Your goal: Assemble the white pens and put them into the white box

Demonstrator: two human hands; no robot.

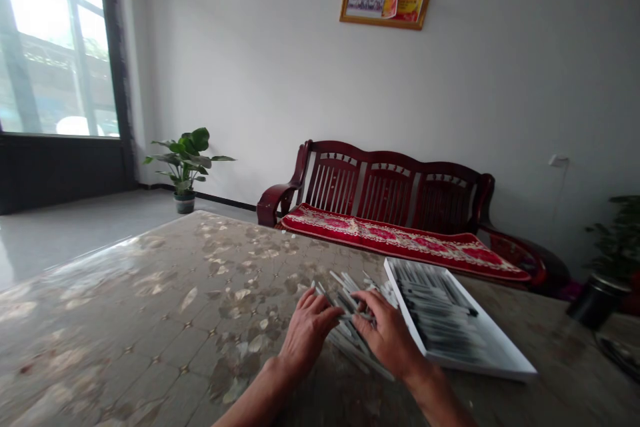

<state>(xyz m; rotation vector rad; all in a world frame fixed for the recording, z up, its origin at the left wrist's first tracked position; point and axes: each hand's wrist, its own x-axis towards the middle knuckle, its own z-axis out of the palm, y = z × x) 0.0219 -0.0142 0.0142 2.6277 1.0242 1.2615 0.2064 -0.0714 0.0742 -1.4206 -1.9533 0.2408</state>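
1. Loose pile of grey pen-like sticks (346, 299) is lying on the worktop (165, 320), right beside the white box (500, 350).
2. Right hand (384, 328), nearer the box, is curling its grip around some.
3. Left hand (311, 321), farther from the box, is touching the pile; from here I'm not telling whether its grip's clenching any.

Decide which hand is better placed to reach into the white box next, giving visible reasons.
Probably the right hand: it is beside the white box, while the left hand is farther away, across the loose pen-like sticks.
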